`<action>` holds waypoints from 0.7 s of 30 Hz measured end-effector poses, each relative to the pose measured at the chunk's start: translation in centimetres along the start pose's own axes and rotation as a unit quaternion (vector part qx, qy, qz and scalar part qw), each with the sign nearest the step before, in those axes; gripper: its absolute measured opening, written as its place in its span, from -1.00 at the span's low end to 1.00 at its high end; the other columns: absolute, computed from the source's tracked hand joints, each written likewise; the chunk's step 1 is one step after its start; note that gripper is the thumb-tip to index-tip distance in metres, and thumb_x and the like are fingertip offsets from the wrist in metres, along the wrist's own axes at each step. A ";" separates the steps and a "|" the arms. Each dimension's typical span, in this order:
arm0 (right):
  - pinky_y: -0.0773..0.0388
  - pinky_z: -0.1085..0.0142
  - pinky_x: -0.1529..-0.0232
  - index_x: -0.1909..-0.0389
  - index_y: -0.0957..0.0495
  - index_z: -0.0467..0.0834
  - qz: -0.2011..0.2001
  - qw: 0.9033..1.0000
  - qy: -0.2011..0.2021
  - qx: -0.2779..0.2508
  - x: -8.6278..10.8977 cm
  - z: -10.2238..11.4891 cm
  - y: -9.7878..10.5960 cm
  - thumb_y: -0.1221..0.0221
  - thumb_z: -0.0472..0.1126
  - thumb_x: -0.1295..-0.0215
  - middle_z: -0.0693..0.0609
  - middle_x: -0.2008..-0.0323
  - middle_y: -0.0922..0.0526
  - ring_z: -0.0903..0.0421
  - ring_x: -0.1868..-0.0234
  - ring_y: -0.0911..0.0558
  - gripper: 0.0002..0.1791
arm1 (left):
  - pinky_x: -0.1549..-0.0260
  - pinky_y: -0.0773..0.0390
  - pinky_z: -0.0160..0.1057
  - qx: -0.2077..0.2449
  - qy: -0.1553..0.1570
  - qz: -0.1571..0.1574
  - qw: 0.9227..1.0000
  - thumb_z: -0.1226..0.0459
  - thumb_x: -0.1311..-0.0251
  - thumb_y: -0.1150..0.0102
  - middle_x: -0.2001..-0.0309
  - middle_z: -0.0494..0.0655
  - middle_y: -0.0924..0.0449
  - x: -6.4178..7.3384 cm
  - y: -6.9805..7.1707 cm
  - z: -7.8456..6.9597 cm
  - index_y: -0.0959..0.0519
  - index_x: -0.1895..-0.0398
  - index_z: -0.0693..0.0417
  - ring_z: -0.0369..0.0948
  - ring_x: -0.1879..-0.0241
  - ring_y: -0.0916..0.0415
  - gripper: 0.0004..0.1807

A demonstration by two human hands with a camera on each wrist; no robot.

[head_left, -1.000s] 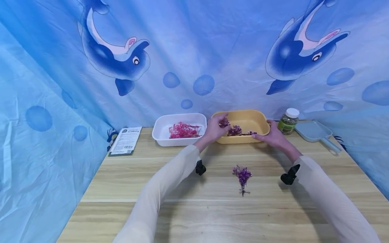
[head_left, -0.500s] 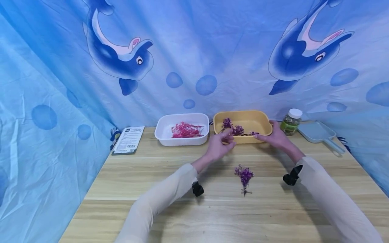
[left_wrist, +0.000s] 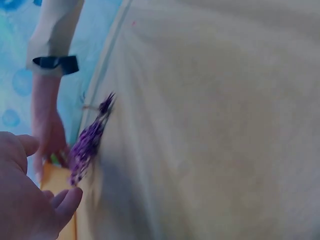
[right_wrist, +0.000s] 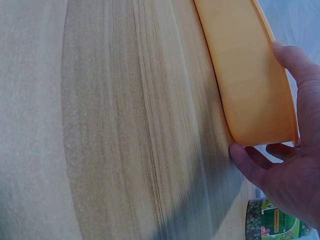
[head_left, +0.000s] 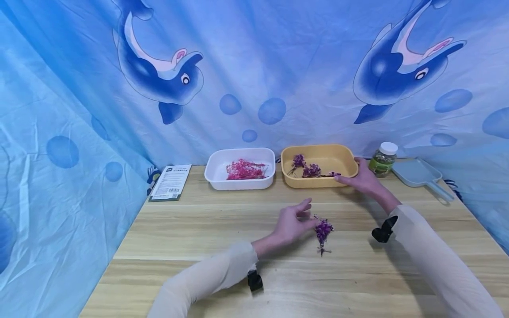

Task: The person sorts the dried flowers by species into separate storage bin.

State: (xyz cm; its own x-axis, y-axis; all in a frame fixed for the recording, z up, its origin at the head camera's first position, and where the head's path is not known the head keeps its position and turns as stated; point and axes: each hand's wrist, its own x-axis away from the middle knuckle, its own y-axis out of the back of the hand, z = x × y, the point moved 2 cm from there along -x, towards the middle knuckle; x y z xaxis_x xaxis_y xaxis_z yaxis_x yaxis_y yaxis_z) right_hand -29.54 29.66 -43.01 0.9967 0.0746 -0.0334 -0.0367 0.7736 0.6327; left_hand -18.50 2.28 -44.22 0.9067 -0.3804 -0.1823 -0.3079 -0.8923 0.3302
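On the table lies a small bunch of dried purple flowers (head_left: 324,229), its stems toward the near edge. My left hand (head_left: 292,226) is just left of it, thumb and fingers spread apart with nothing between them; the left wrist view shows the same purple flowers (left_wrist: 88,142) beyond the fingertips. Whether the thumb touches them I cannot tell. My right hand (head_left: 365,177) grips the right end of a yellow plastic bin (head_left: 314,183), thumb on its rim and fingers round the corner, as the right wrist view shows the bin's side (right_wrist: 250,75). Purple sprigs (head_left: 312,170) lie inside it.
Left of the yellow bin stands a white bin (head_left: 238,186) holding pink dried flowers (head_left: 243,169). A printed packet (head_left: 171,182) lies farther left. To the right are a white-lidded jar (head_left: 383,160) and a pale blue dustpan (head_left: 417,172). A blue dolphin-print curtain (head_left: 246,79) hangs behind.
My left hand has come out of the yellow bin, leaving the purple sprigs inside, and moved toward me to the bunch on the table. My right hand still grips the bin.
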 end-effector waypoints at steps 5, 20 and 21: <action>-0.20 -0.30 -0.32 -0.50 0.31 -0.44 -0.002 1.000 0.003 0.001 0.1 0.1 0.1 -0.39 0.19 -0.17 -0.66 -0.30 -0.12 -0.52 -0.29 -0.27 0.32 | 0.14 -0.63 -0.42 -0.050 -0.033 -0.006 0.998 0.30 -0.03 -0.53 -0.16 0.22 -0.55 1.0 -1.1 0.3 -0.39 -0.35 0.31 -0.23 0.24 -0.67 -0.21; -0.23 -0.30 -0.31 -0.50 0.29 -0.44 -0.008 1.000 0.009 0.002 0.1 0.2 0.0 -0.40 0.15 -0.17 -0.65 -0.30 -0.14 -0.51 -0.27 -0.29 0.30 | -0.20 -0.45 -0.25 -0.206 -0.086 -0.034 0.974 0.14 0.09 -0.60 -0.18 0.16 -0.57 2.3 -3.3 0.6 -0.47 -0.27 0.37 -0.07 -0.10 -0.55 -0.15; -0.23 -0.29 -0.31 -0.50 0.29 -0.44 -0.008 1.000 0.008 0.004 0.1 0.2 0.0 -0.40 0.16 -0.17 -0.64 -0.30 -0.14 -0.50 -0.27 -0.29 0.30 | -0.20 -0.45 -0.23 -0.217 -0.085 -0.033 0.972 0.13 0.09 -0.60 -0.19 0.15 -0.57 2.3 -3.4 0.6 -0.48 -0.27 0.36 -0.06 -0.10 -0.54 -0.15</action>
State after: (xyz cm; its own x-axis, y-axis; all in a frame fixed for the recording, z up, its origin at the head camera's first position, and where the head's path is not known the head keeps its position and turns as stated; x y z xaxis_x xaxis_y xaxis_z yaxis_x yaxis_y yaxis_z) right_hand -29.41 29.57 -42.89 0.9958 0.0719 -0.0560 -0.0197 0.7703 0.6374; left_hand -15.52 4.28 -46.35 0.8478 -0.3944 -0.3545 -0.0670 -0.7428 0.6662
